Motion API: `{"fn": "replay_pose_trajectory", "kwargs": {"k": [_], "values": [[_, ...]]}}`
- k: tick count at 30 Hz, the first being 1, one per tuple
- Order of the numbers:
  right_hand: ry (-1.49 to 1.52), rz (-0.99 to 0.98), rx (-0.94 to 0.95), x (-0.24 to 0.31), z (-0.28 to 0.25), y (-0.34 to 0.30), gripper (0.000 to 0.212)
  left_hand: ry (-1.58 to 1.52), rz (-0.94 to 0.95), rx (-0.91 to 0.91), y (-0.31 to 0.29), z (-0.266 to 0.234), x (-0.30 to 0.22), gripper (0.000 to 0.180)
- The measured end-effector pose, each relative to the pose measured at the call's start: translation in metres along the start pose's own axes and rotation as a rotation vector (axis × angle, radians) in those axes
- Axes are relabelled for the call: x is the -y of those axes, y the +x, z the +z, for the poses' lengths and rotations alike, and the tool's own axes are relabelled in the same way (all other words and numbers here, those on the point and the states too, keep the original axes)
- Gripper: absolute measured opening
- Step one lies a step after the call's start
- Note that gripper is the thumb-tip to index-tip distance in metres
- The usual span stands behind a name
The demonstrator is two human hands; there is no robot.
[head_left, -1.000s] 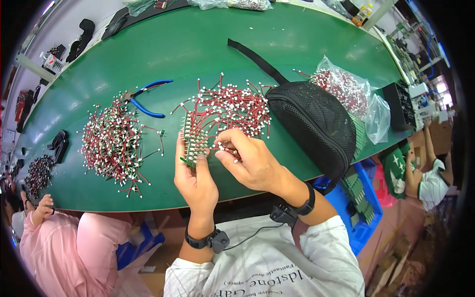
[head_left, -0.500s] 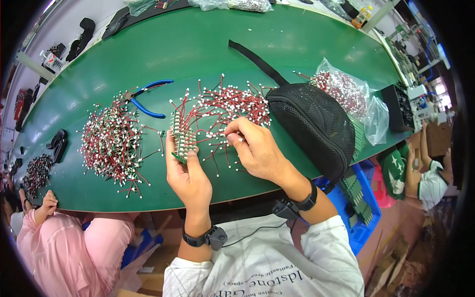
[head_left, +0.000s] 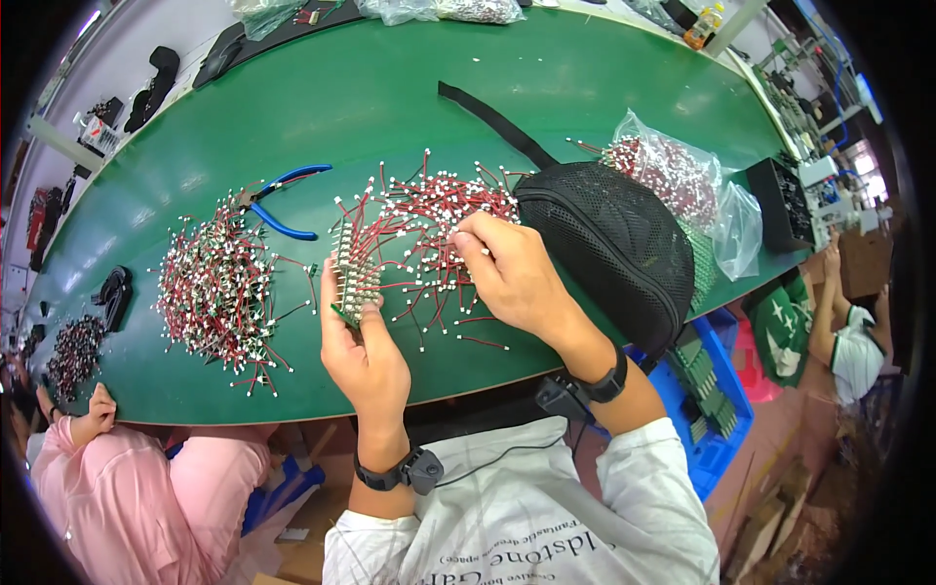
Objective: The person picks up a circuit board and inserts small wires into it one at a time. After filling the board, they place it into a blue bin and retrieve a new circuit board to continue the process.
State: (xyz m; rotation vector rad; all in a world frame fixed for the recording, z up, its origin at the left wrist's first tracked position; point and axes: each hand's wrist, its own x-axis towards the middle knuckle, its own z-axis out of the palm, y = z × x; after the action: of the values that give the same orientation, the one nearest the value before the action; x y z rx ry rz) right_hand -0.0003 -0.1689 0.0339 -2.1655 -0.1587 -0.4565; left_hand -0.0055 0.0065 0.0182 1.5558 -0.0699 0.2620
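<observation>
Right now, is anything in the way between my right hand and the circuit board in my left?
Yes: red wires with white connectors lie between your right hand and the circuit board, some extending from it. No larger object visibly stands between them.

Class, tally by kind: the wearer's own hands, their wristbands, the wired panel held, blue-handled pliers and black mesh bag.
Left hand and right hand: 2
Wristbands: 2
Wired panel: 1
Blue-handled pliers: 1
Black mesh bag: 1
Total: 7
</observation>
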Motion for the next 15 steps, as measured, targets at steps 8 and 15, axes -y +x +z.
{"fn": "replay_pose_trajectory", "kwargs": {"k": [8,15], "values": [[0.216,0.204,0.120,0.003,-0.007,-0.005,0.013,-0.002,-0.026,-0.072,0.005,-0.003,0.005,0.050],[0.340,0.145,0.133,0.036,0.009,-0.022,0.009,-0.219,-0.076,-0.113,0.009,0.009,0.004,0.050]]}}
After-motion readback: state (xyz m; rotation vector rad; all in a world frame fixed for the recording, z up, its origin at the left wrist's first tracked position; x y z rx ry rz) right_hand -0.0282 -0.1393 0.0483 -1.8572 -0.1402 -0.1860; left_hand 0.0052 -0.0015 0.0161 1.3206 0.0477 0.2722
